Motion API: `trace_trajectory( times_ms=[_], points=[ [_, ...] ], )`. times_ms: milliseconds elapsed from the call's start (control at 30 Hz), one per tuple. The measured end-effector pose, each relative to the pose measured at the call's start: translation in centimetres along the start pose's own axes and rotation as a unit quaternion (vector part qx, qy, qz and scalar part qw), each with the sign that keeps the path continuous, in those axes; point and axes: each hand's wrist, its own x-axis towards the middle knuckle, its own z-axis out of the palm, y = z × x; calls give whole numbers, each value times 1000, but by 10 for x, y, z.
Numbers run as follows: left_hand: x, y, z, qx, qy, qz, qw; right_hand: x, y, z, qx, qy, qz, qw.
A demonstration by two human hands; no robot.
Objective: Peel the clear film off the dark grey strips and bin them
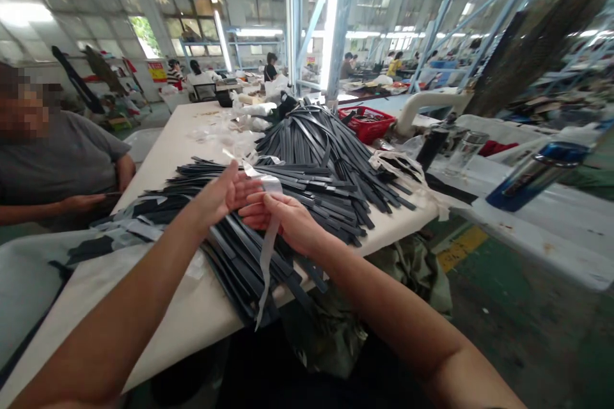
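Observation:
Over the table my right hand (295,223) pinches a thin, whitish translucent strip (267,255) between thumb and fingers. One end of the strip hangs down toward the table's front edge, and the other stretches up past my left thumb. My left hand (229,193) is beside it, palm turned inward and fingers stretched out, its fingertips close to the right hand's fingers. Beneath both hands lie many flat dark strips (235,262) in a layered bundle. Behind them a larger heap of dark strips (311,134) fans across the table.
Dark and pale scraps (139,220) lie on the left of the cream table (163,140). A person in grey (62,160) sits there. Back right stands a red basket (367,124); a blue flask (537,176) is on a white surface. Green cloth (330,332) hangs below the table edge.

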Motion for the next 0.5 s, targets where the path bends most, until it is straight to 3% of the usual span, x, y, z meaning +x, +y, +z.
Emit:
trace_trajectory(
  times_ms=[67,133,200,333,500],
  points=[
    [-28,-42,0,-33,-93,-72,993,10,-11,-4,0,4,24,1000],
    [-54,-78,4,-72,-95,-84,989,21,-16,-10,-5,14,46,999],
    [-71,-104,8,-98,-55,-87,990,31,-15,-16,-7,22,55,998],
    [-84,-130,13,-129,15,-93,987,44,-8,-24,-12,35,71,997],
    [-92,-144,15,-106,18,-99,989,52,-2,-34,-29,41,97,994]
  ],
)
